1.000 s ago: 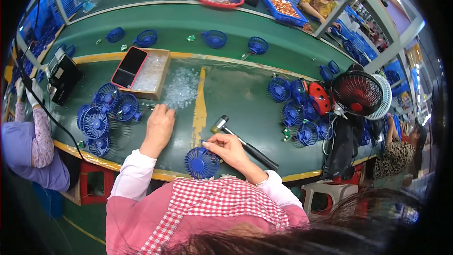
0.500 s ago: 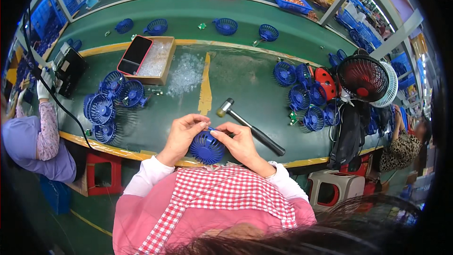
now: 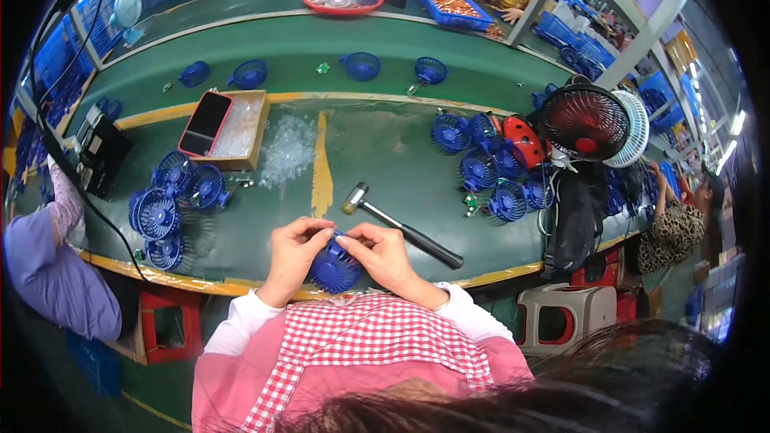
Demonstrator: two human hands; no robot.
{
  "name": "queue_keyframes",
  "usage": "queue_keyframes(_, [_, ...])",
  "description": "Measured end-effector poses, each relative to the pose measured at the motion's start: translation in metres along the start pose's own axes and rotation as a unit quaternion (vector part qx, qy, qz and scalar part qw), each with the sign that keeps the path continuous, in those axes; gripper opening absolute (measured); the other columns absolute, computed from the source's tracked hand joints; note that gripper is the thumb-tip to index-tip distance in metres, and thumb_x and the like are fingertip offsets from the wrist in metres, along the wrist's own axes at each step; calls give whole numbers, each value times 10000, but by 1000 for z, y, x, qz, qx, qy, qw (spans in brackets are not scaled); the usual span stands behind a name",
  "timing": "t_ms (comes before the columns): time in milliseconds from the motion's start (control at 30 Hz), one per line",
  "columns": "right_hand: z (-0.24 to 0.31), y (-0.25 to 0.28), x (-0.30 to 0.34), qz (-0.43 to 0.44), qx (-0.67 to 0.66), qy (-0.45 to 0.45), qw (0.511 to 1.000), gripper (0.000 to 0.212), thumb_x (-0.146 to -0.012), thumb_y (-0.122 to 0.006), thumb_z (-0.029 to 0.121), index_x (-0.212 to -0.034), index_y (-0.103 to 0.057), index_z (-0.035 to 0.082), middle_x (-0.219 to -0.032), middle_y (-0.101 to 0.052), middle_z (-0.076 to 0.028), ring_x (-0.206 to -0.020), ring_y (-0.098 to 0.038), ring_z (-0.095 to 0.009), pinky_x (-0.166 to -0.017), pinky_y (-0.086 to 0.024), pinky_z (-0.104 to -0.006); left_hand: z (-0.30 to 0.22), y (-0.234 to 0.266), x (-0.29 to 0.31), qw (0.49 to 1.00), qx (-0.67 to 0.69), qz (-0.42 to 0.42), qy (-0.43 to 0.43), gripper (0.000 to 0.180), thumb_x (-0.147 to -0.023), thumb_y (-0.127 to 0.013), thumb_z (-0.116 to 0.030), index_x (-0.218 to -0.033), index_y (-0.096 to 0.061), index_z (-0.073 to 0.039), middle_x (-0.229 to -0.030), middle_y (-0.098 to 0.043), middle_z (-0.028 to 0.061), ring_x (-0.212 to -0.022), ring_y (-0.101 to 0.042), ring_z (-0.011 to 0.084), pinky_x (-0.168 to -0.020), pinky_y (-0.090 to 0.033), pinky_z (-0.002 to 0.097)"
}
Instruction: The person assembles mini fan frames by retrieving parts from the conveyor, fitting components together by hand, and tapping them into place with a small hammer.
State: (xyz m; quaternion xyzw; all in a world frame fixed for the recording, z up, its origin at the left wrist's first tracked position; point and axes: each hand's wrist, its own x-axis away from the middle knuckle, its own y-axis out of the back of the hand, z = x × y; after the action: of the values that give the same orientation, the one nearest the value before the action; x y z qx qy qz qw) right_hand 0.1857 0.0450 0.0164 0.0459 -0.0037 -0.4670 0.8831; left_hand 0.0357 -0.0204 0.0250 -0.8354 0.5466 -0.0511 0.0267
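At the near edge of the green bench, both my hands hold a small blue fan housing (image 3: 334, 272) with slatted sides. My left hand (image 3: 292, 256) pinches at its upper edge, thumb and forefinger together. My right hand (image 3: 385, 256) grips the opposite side, its thumb pressed on the rim. Whatever lies between the fingertips is too small to make out. Just beyond my right hand lies a hammer (image 3: 409, 231) with a black handle. Loose clear plastic bits (image 3: 287, 154) are spread beside a cardboard box (image 3: 258, 130) of similar pieces, and a phone (image 3: 206, 123) rests across that box.
Blue fan housings (image 3: 156, 215) cluster on the left, more housings (image 3: 480, 170) on the right. A desk fan (image 3: 585, 122) and black bag (image 3: 574, 212) stand at the right end. Behind runs a green belt (image 3: 297, 56) carrying several housings. Co-workers sit left, right and across.
The view has shifted, so the bench appears lower and further left. My hands still hold the fan housing, which is tilted slightly differently. The co-worker's arm at left has moved.
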Motion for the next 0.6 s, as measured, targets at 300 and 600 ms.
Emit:
queue_keyframes(300, [-2,-6,3,-34,72,22,997,191,-846,-665,163,-833,-641,-27,-658,-635,-112,-543,-592,-125,-487,-457,-268,-2,-3,5,968,-208,-12,-142,130,-774,-662,-7,-898,-701,-6,-776,-640,86,-719,-609,151,-655,-465,249])
queue_keyframes(600, [9,28,-20,194,-98,-124,968,135,-844,-677,116,-899,-688,-7,-759,-647,9,-697,-567,-47,-610,-449,-197,-11,19,-9,991,32,108,76,82,-731,-703,45,-810,-695,27,-800,-667,79,-734,-611,121,-686,-478,224])
